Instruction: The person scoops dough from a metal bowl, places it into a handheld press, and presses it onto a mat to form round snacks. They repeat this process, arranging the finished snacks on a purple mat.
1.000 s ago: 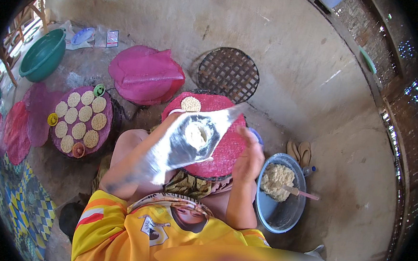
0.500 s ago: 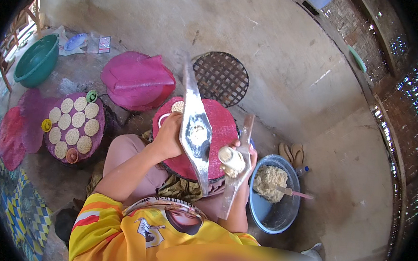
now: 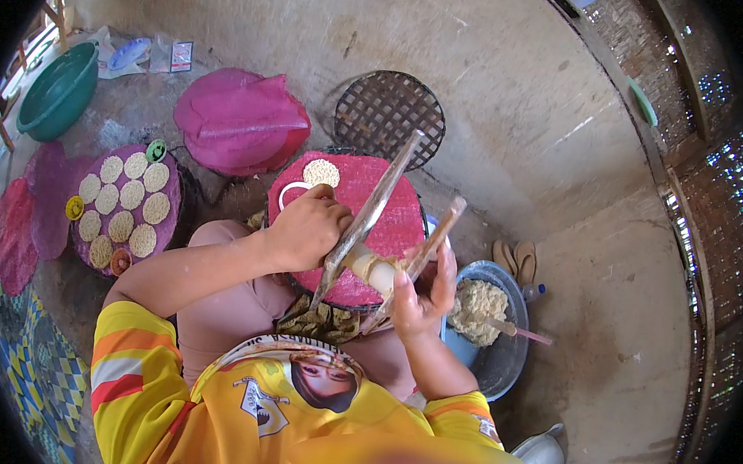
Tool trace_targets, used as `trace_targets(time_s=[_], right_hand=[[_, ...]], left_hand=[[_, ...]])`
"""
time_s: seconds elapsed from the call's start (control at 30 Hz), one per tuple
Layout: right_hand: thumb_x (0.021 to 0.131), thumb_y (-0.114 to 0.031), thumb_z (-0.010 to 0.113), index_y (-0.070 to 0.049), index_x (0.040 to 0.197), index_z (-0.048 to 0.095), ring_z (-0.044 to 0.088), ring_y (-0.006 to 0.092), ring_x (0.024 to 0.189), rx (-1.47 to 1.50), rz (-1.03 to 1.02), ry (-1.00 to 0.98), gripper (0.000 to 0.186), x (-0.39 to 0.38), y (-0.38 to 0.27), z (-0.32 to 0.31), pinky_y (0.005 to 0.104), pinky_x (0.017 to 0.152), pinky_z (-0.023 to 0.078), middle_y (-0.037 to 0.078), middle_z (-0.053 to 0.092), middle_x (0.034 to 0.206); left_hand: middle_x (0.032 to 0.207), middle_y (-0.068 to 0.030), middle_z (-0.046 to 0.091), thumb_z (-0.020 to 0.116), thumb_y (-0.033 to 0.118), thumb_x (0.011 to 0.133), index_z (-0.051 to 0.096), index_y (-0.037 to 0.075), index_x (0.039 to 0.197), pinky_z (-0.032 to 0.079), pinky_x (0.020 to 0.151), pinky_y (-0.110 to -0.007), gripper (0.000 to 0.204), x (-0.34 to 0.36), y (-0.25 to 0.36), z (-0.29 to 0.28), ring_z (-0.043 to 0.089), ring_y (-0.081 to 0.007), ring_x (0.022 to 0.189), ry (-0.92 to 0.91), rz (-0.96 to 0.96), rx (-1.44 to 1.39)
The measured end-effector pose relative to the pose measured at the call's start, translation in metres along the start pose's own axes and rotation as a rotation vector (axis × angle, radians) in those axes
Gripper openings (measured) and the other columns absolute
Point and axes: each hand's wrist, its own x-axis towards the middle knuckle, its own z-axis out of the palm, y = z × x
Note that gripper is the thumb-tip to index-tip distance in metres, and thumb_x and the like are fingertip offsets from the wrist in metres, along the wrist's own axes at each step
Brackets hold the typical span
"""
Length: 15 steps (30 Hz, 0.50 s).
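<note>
The left hand (image 3: 308, 226) was clenched on the left bar (image 3: 367, 219), while the right hand (image 3: 423, 307) cupped the right bar (image 3: 435, 233) between thumb and half-spread fingers — how firmly, I could not tell. A pale cylinder (image 3: 379, 274) sat between the two bars, over the near part of the red mat (image 3: 400, 204). As I judged it, good handling here meant keeping the bars in line and the cylinder square between them, so nothing tipped or bound, with fingertips off the facing sides. From the cylinder, a pale disc (image 3: 321, 173) lay on the mat at eleven o'clock, a bowl (image 3: 510, 358) of dough (image 3: 479, 311) stood near four — and a disc-covered tray (image 3: 138, 215) at nine.
</note>
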Motion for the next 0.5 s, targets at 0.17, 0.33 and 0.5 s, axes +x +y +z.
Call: trace_targets(time_s=[0.17, 0.33, 0.5], right_hand=[[0.067, -0.007, 0.064, -0.007, 0.135, 0.012, 0.04, 0.0259, 0.111, 0.163, 0.537, -0.213, 0.086, 0.035, 0.001, 0.003, 0.0379, 0.094, 0.034, 0.018, 0.036, 0.123], [0.053, -0.017, 0.063, -0.016, 0.136, 0.012, 0.05, 0.0314, 0.098, 0.699, 0.788, -0.272, 0.098, 0.097, 0.013, -0.017, 0.042, 0.088, 0.038, 0.021, 0.045, 0.112], [0.053, -0.027, 0.062, -0.018, 0.134, 0.017, 0.052, 0.0342, 0.094, 0.739, 0.769, -0.218, 0.094, 0.144, 0.021, -0.024, 0.0464, 0.087, 0.039, 0.018, 0.047, 0.103]], left_hand=[[0.073, -0.0088, 0.055, 0.059, 0.015, 0.055, 0.057, 0.004, 0.079, 0.035, 0.082, -0.038, 0.026, 0.006, -0.006, 0.017, 0.055, -0.0235, 0.077, -0.238, -0.049, -0.184], [0.096, -0.0117, 0.052, 0.062, 0.011, 0.057, 0.054, 0.006, 0.098, 0.029, 0.091, -0.044, 0.042, 0.023, 0.008, 0.047, 0.048, -0.0247, 0.097, 0.127, -0.201, -0.219], [0.119, -0.0187, 0.038, 0.059, 0.029, 0.071, 0.032, 0.006, 0.123, 0.031, 0.093, -0.043, 0.062, 0.006, 0.045, 0.076, 0.038, -0.0332, 0.111, 0.553, -0.813, -1.549]])
